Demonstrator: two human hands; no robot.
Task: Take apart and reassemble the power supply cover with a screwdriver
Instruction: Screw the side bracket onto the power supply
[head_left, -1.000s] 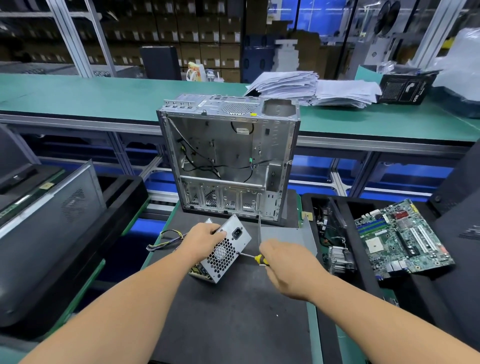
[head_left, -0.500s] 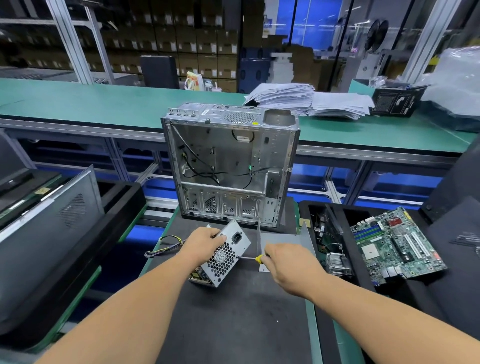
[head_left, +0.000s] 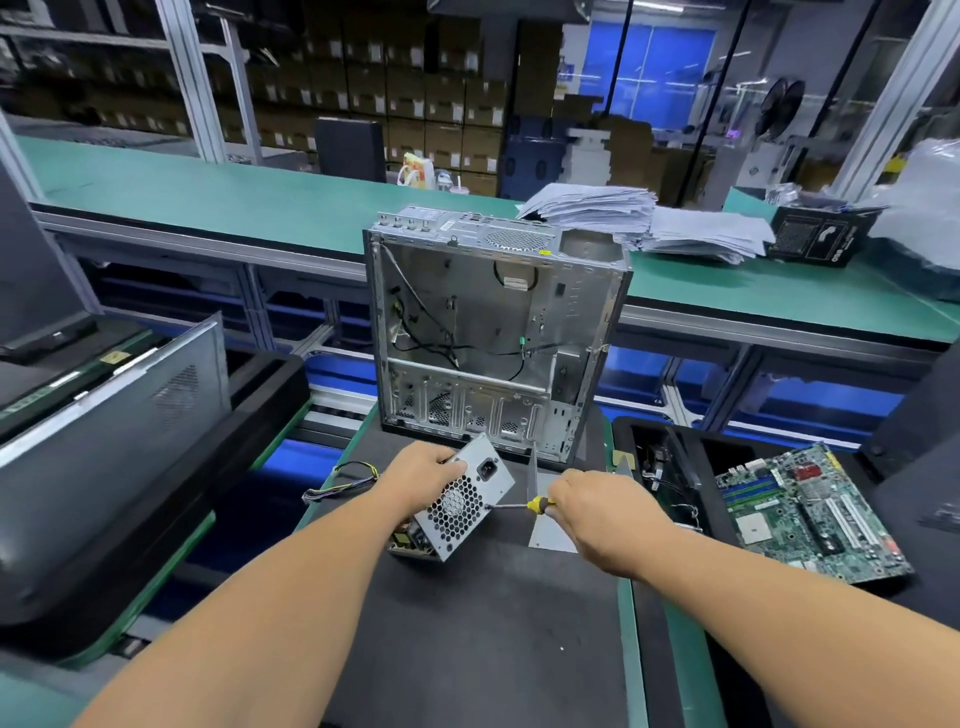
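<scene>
A grey metal power supply (head_left: 460, 506) with a honeycomb fan grille and a black socket sits tilted on the black mat (head_left: 467, 634). My left hand (head_left: 418, 480) grips its upper left edge. My right hand (head_left: 597, 506) holds a screwdriver (head_left: 522, 505) with a yellow and black handle, its tip touching the supply's right edge. A bent grey metal cover plate (head_left: 545, 530) lies just right of the supply, partly under my right hand. A bundle of wires (head_left: 343, 483) trails from the supply to the left.
An open, gutted computer case (head_left: 493, 332) stands upright behind the supply. A green motherboard (head_left: 810, 514) lies in a black tray at the right. A dark side panel (head_left: 104, 415) leans at the left. Paper stacks (head_left: 649, 223) lie on the green bench behind.
My head has risen and drawn back a little, so the scene sits lower in view. Both hands keep their hold on the power supply and the screwdriver.
</scene>
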